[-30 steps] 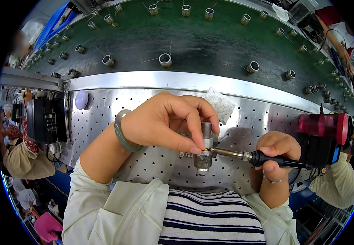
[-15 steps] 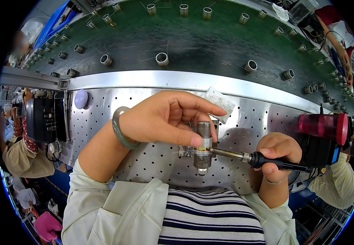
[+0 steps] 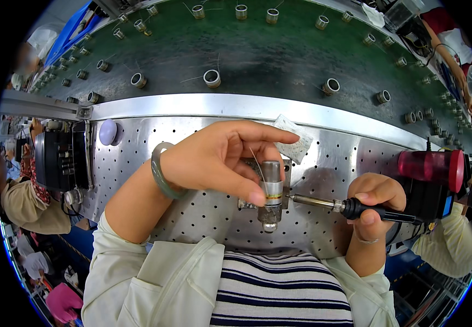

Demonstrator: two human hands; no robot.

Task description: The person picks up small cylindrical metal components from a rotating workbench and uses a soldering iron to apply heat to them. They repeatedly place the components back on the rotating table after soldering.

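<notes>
A small metal ring (image 3: 273, 189) with a yellowish band sits around an upright steel spindle (image 3: 271, 171) on a holder over the metal worktop. My left hand (image 3: 225, 161) curls about it, thumb at its left side and a finger behind the spindle, while the index finger stretches out above. A thin wire (image 3: 256, 162) rises from the ring toward my left fingers. My right hand (image 3: 376, 199) grips a soldering iron (image 3: 350, 207) by its black handle. Its tip points left at the ring, with a small gap between them.
Beyond the aluminium rail (image 3: 203, 105) a green conveyor belt (image 3: 268, 54) carries several metal rings. On the perforated worktop (image 3: 192, 218) lie a whitish pad (image 3: 296, 143) and a lilac ball (image 3: 108, 132). A red translucent container (image 3: 431, 167) stands at right, a black device (image 3: 56, 158) at left.
The soldering iron's tip has drawn back to the right, off the ring. My left thumb has shifted slightly left and down. Rings on the belt have drifted a little left.
</notes>
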